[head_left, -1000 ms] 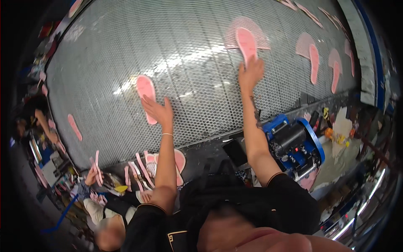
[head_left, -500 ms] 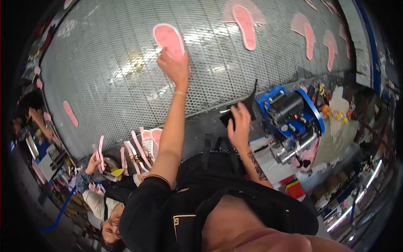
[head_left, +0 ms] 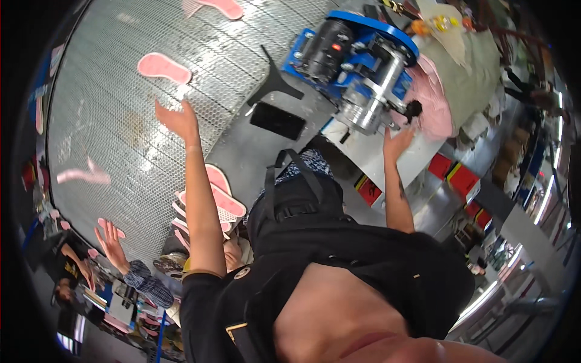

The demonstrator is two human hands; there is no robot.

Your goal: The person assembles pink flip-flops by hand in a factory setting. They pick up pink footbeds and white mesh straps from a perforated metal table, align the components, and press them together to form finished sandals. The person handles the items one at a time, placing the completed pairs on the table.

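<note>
My left hand (head_left: 180, 123) is open above the metal mesh belt (head_left: 130, 115), its fingers apart and nothing in them. Just beyond its fingertips a pink sole-shaped insole (head_left: 163, 68) with a pale rim lies flat on the mesh. Off to the right, my right hand (head_left: 398, 145) is at the silver roller end of a blue and black machine (head_left: 357, 66). Its thumb and fingers are spread, and I see nothing held; whether it touches the machine I cannot tell. Several pink insoles (head_left: 225, 202) are piled beside my left forearm, which partly hides them.
A black phone (head_left: 277, 120) and a black forked piece (head_left: 275, 85) lie on the grey ledge before me. Another pink insole (head_left: 223, 7) and a pink strip (head_left: 85, 174) rest on the belt. At left a co-worker's open hand (head_left: 112, 245) reaches over the belt's edge.
My left hand has let go of the pink insole, which lies on the mesh. My right hand has moved from beside the phone to the machine. The view has swung to the right.
</note>
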